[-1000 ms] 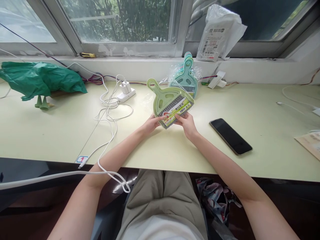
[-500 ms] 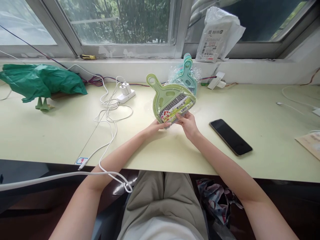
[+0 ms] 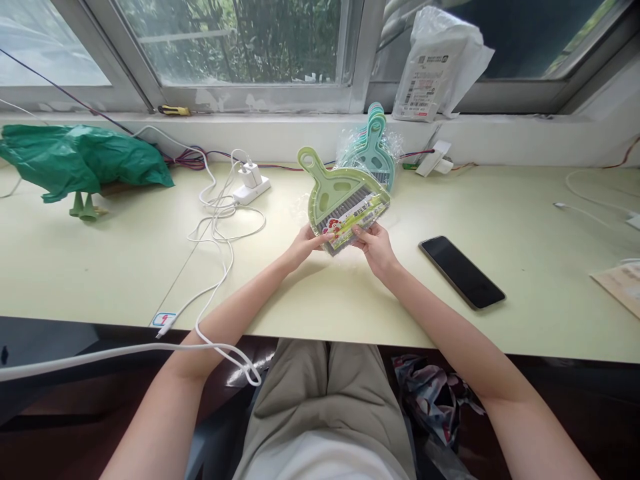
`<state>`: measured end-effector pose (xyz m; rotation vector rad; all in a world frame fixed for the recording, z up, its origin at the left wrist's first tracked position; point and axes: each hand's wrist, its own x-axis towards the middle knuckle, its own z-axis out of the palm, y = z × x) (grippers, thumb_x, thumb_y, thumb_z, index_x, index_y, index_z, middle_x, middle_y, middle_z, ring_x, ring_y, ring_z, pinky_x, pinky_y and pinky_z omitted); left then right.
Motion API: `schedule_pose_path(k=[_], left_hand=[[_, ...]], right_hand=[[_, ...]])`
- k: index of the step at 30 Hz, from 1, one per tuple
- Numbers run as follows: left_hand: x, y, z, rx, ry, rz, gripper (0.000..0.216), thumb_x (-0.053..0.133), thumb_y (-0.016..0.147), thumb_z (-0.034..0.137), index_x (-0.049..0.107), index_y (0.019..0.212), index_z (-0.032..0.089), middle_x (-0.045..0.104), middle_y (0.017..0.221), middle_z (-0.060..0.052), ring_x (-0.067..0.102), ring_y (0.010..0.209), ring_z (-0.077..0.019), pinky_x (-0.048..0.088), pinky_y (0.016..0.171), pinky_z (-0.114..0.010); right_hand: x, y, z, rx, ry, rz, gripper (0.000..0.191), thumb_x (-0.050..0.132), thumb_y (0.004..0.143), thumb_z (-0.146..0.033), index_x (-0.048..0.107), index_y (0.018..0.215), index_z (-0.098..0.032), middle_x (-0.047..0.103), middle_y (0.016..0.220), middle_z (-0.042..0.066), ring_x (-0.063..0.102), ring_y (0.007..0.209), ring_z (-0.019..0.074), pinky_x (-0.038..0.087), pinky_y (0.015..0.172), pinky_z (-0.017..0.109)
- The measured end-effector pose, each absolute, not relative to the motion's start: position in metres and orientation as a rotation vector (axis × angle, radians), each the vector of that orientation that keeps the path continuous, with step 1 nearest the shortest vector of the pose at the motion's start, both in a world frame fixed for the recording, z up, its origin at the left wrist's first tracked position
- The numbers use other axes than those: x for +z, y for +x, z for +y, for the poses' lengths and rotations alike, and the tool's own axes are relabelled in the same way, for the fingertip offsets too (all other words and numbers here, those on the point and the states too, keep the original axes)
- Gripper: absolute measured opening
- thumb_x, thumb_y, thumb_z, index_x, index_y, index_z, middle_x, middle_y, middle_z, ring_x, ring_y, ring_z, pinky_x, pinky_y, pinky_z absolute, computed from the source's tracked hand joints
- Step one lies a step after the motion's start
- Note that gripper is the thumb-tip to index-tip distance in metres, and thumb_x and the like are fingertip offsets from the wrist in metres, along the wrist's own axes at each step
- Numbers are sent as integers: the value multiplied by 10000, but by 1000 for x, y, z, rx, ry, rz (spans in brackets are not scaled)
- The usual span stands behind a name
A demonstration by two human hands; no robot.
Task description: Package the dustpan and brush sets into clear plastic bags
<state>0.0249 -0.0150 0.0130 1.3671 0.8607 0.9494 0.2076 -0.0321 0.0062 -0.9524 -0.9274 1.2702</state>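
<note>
Both my hands grip a green dustpan and brush set (image 3: 345,188) in clear plastic wrap, raised above the table. Its handle points up and to the left, and a printed label crosses its lower part. My left hand (image 3: 306,245) pinches the lower left edge, thumb on the front. At the lower right edge, my right hand (image 3: 376,248) is closed with the thumb pressed on the label. The fingers behind the set are mostly hidden. Just beyond it, several wrapped teal dustpan sets (image 3: 374,143) stand together against the wall, partly covered by the held one.
A black phone (image 3: 462,272) lies to the right. White cables (image 3: 220,247) and a power strip (image 3: 251,191) lie left, one cable crossing over my left forearm. A green plastic bag (image 3: 85,160) is far left. On the sill are a white package (image 3: 427,73) and a yellow cutter (image 3: 174,111).
My left hand has shifted slightly up and left along the set's edge, its thumb now higher on the label. The dustpan set has turned a little clockwise; my right hand stays nearly still.
</note>
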Motion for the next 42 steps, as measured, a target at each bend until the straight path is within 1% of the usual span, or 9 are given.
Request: schedule_pose_path(k=[5, 11, 15, 22, 26, 30, 33, 36, 42], left_hand=[[10, 22, -13, 939, 1347, 879, 546, 712, 708, 427, 587, 1173, 171, 680, 1163, -104, 667, 958, -239, 556, 739, -345], [8, 21, -9, 955, 1305, 854, 544, 707, 696, 387, 580, 1177, 168, 678, 1157, -103, 669, 932, -234, 562, 717, -342], [7, 21, -8, 974, 1266, 855, 521, 697, 696, 347, 569, 1165, 160, 680, 1130, -104, 677, 890, -226, 565, 687, -336], [5, 18, -5, 957, 1239, 798, 550, 677, 695, 299, 519, 1195, 133, 709, 1006, -106, 703, 750, -234, 577, 664, -390], [5, 18, -5, 949, 1246, 761, 541, 684, 700, 307, 526, 1189, 134, 704, 1042, -110, 710, 723, -237, 590, 666, -416], [6, 20, -7, 937, 1288, 766, 558, 697, 719, 351, 527, 1205, 135, 696, 1076, -126, 714, 730, -235, 588, 627, -377], [8, 20, -9, 924, 1305, 765, 605, 719, 719, 364, 509, 1243, 145, 686, 1116, -139, 718, 776, -239, 590, 629, -359], [10, 19, -11, 894, 1327, 742, 630, 741, 712, 355, 496, 1256, 155, 680, 1134, -146, 723, 797, -248, 591, 635, -354], [9, 18, -11, 869, 1332, 727, 583, 732, 709, 308, 498, 1221, 156, 689, 1104, -134, 728, 737, -247, 585, 640, -358]], right_hand=[[7, 206, -34, 1285, -912, -927, 441, 845, 618, -407, 634, 946, -203, 736, 1070, 57, 695, 1008, 245, 579, 914, 447], [6, 204, -34, 1301, -913, -928, 398, 831, 641, -384, 635, 940, -208, 742, 1044, 48, 702, 982, 238, 582, 907, 444], [6, 205, -33, 1334, -925, -928, 393, 833, 633, -390, 650, 923, -198, 744, 1032, 58, 713, 918, 227, 594, 871, 420], [12, 207, -32, 1392, -942, -953, 416, 816, 630, -488, 668, 895, -203, 739, 1042, 55, 707, 846, 198, 612, 777, 373], [10, 207, -32, 1394, -920, -954, 403, 820, 636, -467, 674, 907, -205, 734, 1062, 56, 706, 863, 200, 607, 800, 386], [7, 208, -30, 1381, -926, -929, 405, 844, 610, -423, 679, 904, -199, 745, 1010, 49, 707, 849, 196, 607, 805, 382], [6, 208, -30, 1362, -923, -919, 399, 850, 601, -409, 676, 892, -199, 749, 1001, 43, 709, 866, 199, 601, 841, 384], [6, 208, -30, 1333, -918, -920, 405, 846, 609, -403, 674, 913, -200, 748, 1018, 45, 712, 886, 204, 591, 880, 398], [5, 206, -30, 1313, -921, -930, 411, 851, 599, -414, 666, 893, -194, 747, 1012, 49, 710, 907, 217, 578, 916, 430]])
